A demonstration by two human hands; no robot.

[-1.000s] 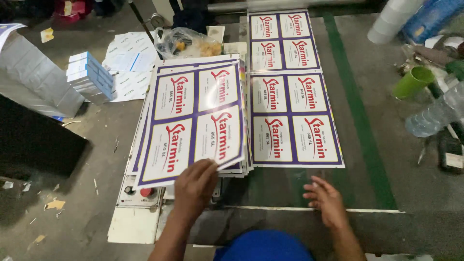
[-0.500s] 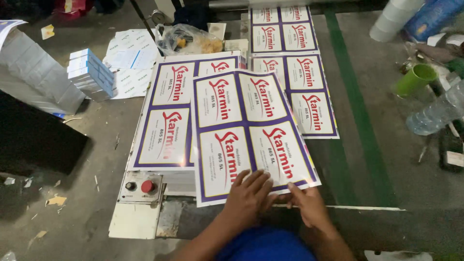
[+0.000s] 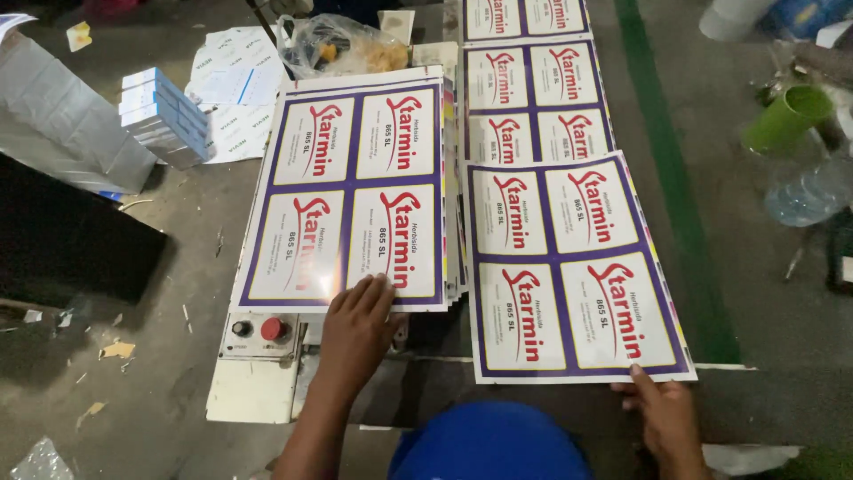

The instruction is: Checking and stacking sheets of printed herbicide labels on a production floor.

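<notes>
The single glossy printed sheet (image 3: pixel 576 267), four white label panels with red lettering inside a purple border, lies flat on the grey work surface (image 3: pixel 737 222) to the right of the stack, its near edge at the front lip of the table. It looks thin, light and floppy, the sort of card-paper that would sag if lifted by one corner and slide easily over its neighbours because of the sheen; I would judge it best taken by an edge or two corners, with care not to crease it. The right hand (image 3: pixel 665 418) sits at its near right corner, the fingers held together and the fingertips just touching the edge; whether the thumb is under the sheet I cannot tell. The left hand (image 3: pixel 355 329) lies flat with its fingers close together, pressing on the near edge of the top sheet of the pile of matching sheets (image 3: pixel 355 191), which rests beside the single one. That pile would be far heavier and stiffer as a block. More such sheets (image 3: pixel 533 80) lie in a row beyond. Just below the pile is a cream control box with a red button (image 3: pixel 258 333); farther left are a small stack of blue-and-white cartons (image 3: pixel 164 116) and, at right, a green plastic cup (image 3: pixel 786 116).
</notes>
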